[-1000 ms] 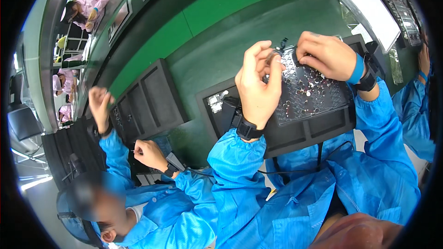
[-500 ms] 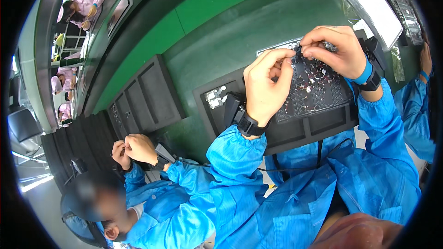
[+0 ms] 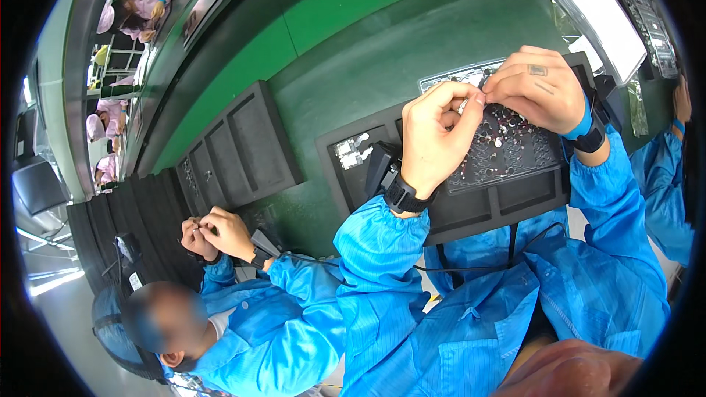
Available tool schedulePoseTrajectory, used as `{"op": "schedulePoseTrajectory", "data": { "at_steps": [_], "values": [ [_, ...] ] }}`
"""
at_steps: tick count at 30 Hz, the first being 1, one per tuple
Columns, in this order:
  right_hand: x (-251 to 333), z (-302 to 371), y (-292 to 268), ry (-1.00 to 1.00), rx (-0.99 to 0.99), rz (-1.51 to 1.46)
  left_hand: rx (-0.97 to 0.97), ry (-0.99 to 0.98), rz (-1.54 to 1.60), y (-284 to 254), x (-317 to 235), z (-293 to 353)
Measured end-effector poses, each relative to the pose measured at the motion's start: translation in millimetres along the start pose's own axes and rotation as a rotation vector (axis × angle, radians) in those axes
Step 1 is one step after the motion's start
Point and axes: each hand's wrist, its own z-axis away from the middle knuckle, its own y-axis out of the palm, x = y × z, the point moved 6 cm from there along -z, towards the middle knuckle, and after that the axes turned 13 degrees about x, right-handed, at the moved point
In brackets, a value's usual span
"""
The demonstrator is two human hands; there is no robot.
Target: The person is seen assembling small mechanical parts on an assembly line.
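Currently, L hand (image 3: 439, 136) pinches silvery bit (image 3: 462, 106) beside R hand (image 3: 538, 90) (grip unclear) abv tray (image 3: 507, 179).

one head-worn fisheye looks down, close above the left hand (image 3: 439, 138) and right hand (image 3: 543, 94).

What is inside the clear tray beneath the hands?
The clear tray holds many small parts, some whitish, some reddish. The left hand covers part of its left side, the right hand part of its far side; anything beneath cannot be seen.
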Motion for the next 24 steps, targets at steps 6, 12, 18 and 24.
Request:
{"op": "schedulePoseTrajectory", "data": {
  "at_steps": [6,12,18,24],
  "values": [
    [3.7,0.6,1.0,-0.021,0.013,0.078,0.006,-0.028,-0.010,-0.5,5.2,-0.5],
    [3.0,-3.0,0.3,-0.017,0.020,0.113,-0.033,0.118,0.000,-1.3,2.6,-1.1],
    [-2.4,-3.1,-2.7,0.073,0.028,-0.071,-0.034,0.205,-0.262,0.5,-13.5,-1.8],
    [-6.9,-2.3,3.6,0.156,0.094,-0.129,-0.038,0.200,-0.293,0.3,-16.9,-1.9]
  ]
}}
